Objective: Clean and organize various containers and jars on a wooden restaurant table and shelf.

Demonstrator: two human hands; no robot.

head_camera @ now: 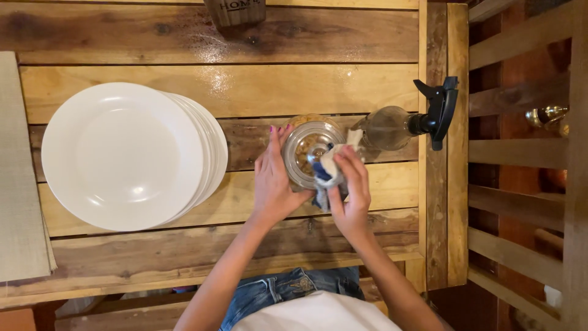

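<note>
— Looking down at the bench (184, 257), what crowds the hands?

— One glass jar (311, 150) stands near the right edge, about midway between the far and near edges. The left hand (274, 181) is wrapped around its left side, its grip closed on the glass. The right hand (350, 193) is clenched on a white and blue cloth (327, 167), pressing it on the jar's clear lid.

— And beside it?

— One spray bottle (398, 127) lies on its side just right of the jar, its black trigger head (440, 110) reaching the bench's right edge. Whether bottle and jar touch, I cannot tell; the cloth covers the gap.

— Anything on the left?

— One stack of white plates (131, 156), well apart from the jar; perhaps five or six rims show. A beige mat (18, 171) lies along the left edge.

— Any signs?

— One dark wooden block (234, 11) with pale lettering at the far edge, cut off by the frame.
</note>
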